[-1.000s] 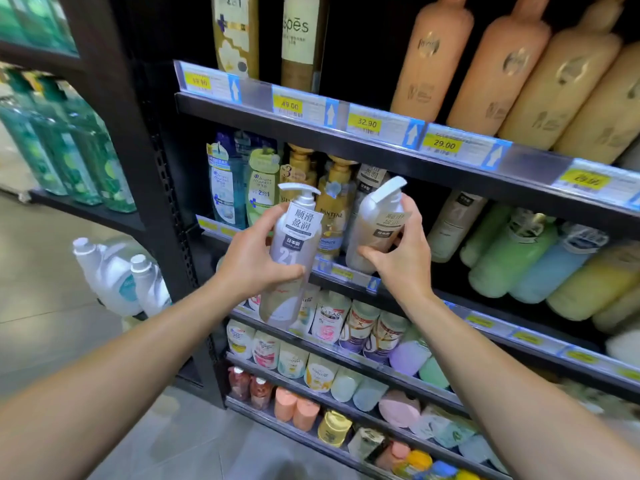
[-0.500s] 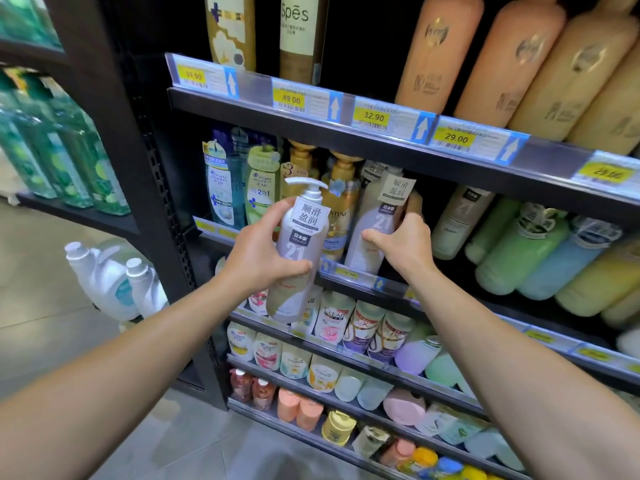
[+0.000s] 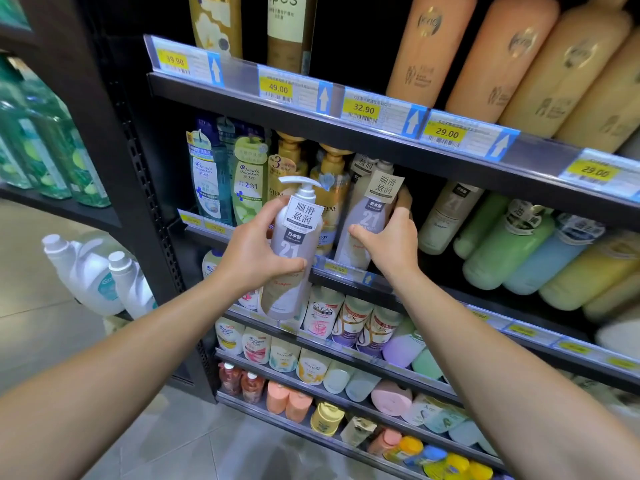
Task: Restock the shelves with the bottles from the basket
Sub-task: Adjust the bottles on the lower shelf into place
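Right hand (image 3: 388,242) wrapped around a grey pump bottle (image 3: 363,223) on the second shelf (image 3: 349,271), apparently seating it right of the gold bottles (image 3: 329,192). Left hand (image 3: 258,252) grips its twin (image 3: 294,251) before that shelf's edge. Next: release, slot twin alongside. Basket unseen.

Both hands (image 3: 256,251) (image 3: 388,244) apparently curled, outstretched.

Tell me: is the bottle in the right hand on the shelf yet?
On the shelf, it seems: the white pump bottle stands upright at the shelf edge under the upper shelf, right hand gripping its side.
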